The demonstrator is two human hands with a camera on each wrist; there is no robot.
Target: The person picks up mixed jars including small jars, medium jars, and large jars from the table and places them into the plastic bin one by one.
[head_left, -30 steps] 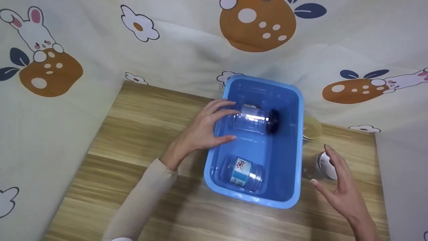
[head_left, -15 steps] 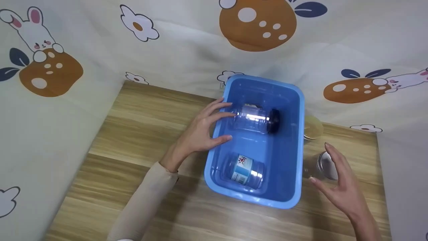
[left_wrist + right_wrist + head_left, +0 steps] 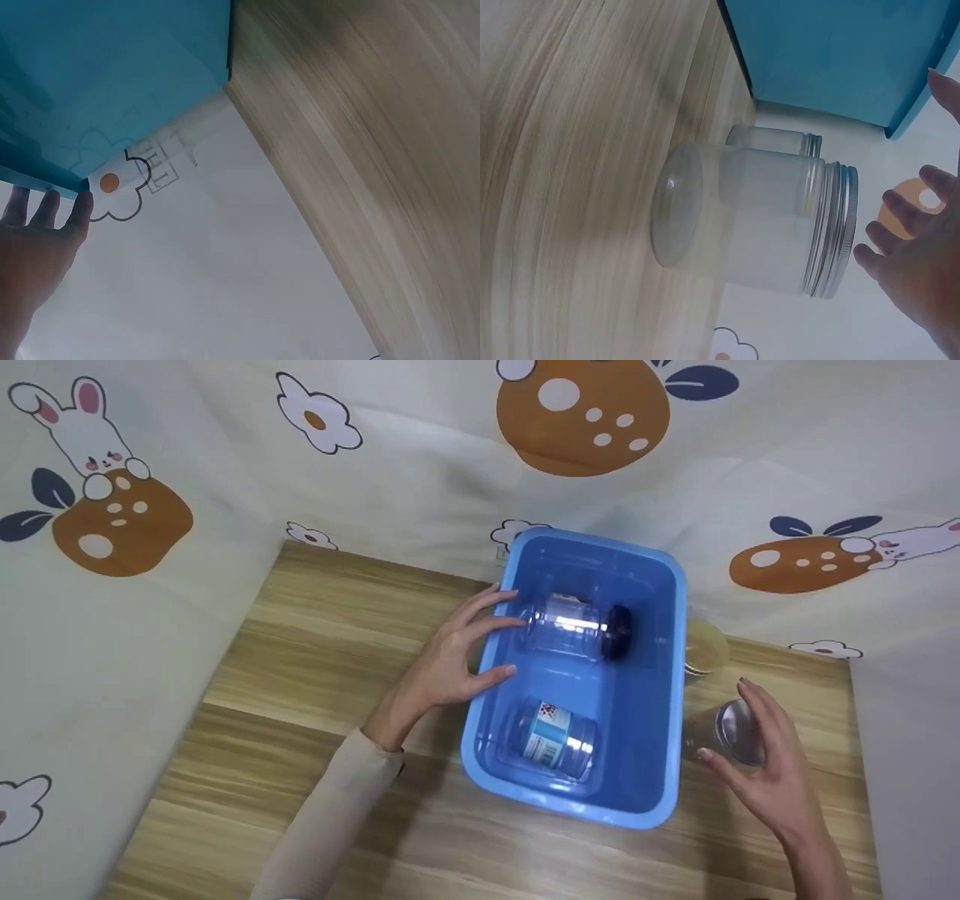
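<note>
Wood (image 3: 300,637) held a blue tub (image 3: 679,690) mid-frame; left hand (image 3: 450,664) touched it, right hand (image 3: 776,776) was near a right-side jar (image 3: 733,731), both with fingers apart.

Looks like smooth plastic on bin (image 3: 559,682), glossy plastic on labelled jar (image 3: 556,739), shiny metal on silver lid (image 3: 838,232), wood on table (image 3: 315,660), matt cloth on sleeve (image 3: 330,810).

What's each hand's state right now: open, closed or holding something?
Left hand: open, at the tub's rim.
Right hand: open near a jar, holding nothing.
</note>
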